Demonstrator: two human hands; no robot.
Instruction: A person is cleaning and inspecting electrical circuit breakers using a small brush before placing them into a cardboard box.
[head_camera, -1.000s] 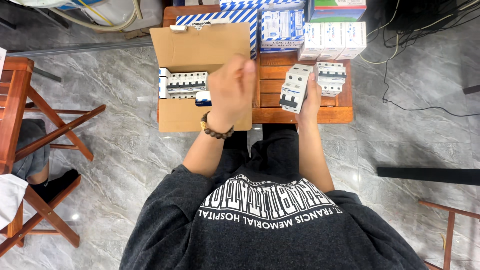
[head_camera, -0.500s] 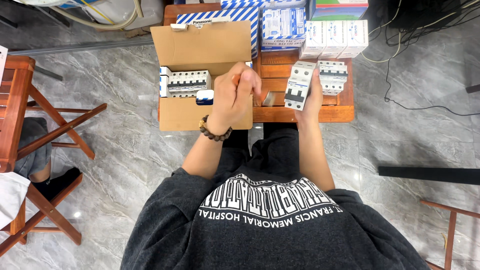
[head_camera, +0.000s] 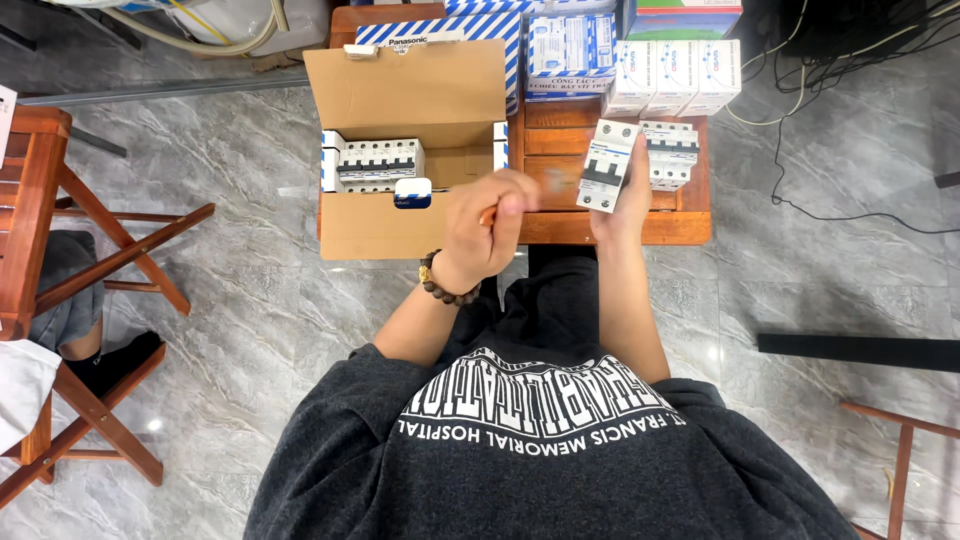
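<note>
White circuit breaker (head_camera: 607, 165) w/ black toggle is held upright in right hand (head_camera: 622, 195), fingers wrapped round its back edge & closed on it, just above the front edge of the wooden worktop (head_camera: 620, 228). Left hand (head_camera: 487, 232) is seen blurred just left of the breaker, apart from it, fingers curled nearly closed; something small & orange shows at the fingertips, can't be told what or whether gripped. Beaded bracelet (head_camera: 445, 285) is worn on left wrist. Open cardboard box (head_camera: 412, 150) is set left of the breaker, lid flap up, w/ a row of breakers (head_camera: 380, 163) inside. Another breaker group (head_camera: 668, 152) sits on the worktop just right of the held one. White small cartons (head_camera: 672, 76) and blue-striped cartons (head_camera: 470, 25) are stacked behind it.
</note>
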